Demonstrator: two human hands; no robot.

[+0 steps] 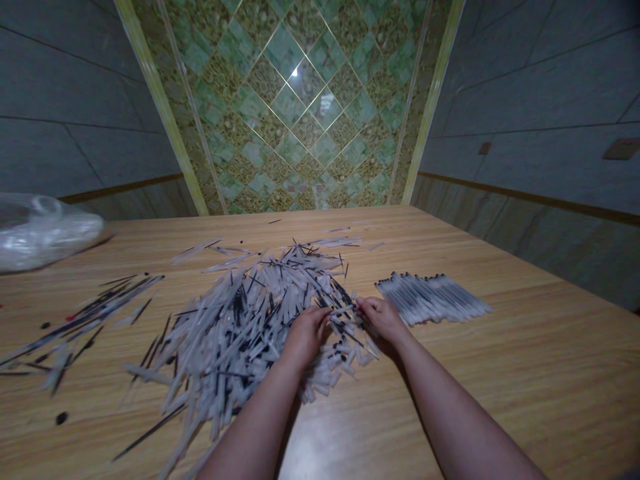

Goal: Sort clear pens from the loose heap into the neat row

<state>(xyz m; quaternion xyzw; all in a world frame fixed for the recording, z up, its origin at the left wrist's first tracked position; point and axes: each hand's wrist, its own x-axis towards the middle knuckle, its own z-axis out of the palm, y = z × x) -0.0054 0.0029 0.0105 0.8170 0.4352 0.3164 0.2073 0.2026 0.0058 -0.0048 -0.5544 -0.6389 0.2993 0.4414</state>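
Observation:
My left hand [306, 335] is closed in a pinch on a pale translucent pen barrel [343, 310], held level above the right side of a heap. My right hand [383, 319] is closed at the other end of the same barrel, with a small dark part at its fingertips that I cannot make out clearly. Beneath and left of my hands spreads the loose heap of pen barrels [220, 347], with thin black refills mixed in. Just beyond my right hand lies a neat row of pens [435, 299], side by side, their black ends pointing away from me.
Dark thin sticks and refills [100, 303] lie scattered at the left, with a black cap [61, 418] nearer me. A clear plastic bag [47, 233] stands at the far left edge. The wooden table [540, 373] reaches a tiled wall [300, 120] at the back.

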